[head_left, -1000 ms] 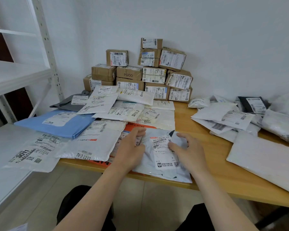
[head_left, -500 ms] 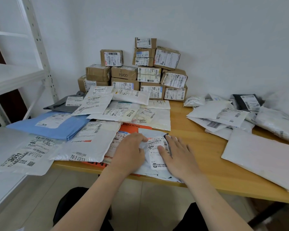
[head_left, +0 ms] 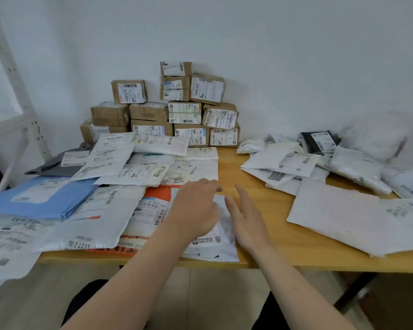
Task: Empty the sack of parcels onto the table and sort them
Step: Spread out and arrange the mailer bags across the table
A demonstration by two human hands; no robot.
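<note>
A small crumpled white parcel with a printed label lies at the table's front edge, on top of an orange mailer. My left hand rests on the parcel with relaxed fingers pointing forward, covering most of its label. My right hand is just to the parcel's right with straight fingers, over the bare wood, holding nothing. Flat white mailers overlap on the left half of the table. Cardboard boxes are stacked against the wall.
A blue mailer lies at the far left, partly on a white rack. Loose white bags, a black parcel and a large white mailer cover the right side. A strip of bare wooden table separates the two groups.
My right hand has come off the parcel's label and now sits to its right. My left hand has slid forward over the parcel. The view has tilted slightly.
</note>
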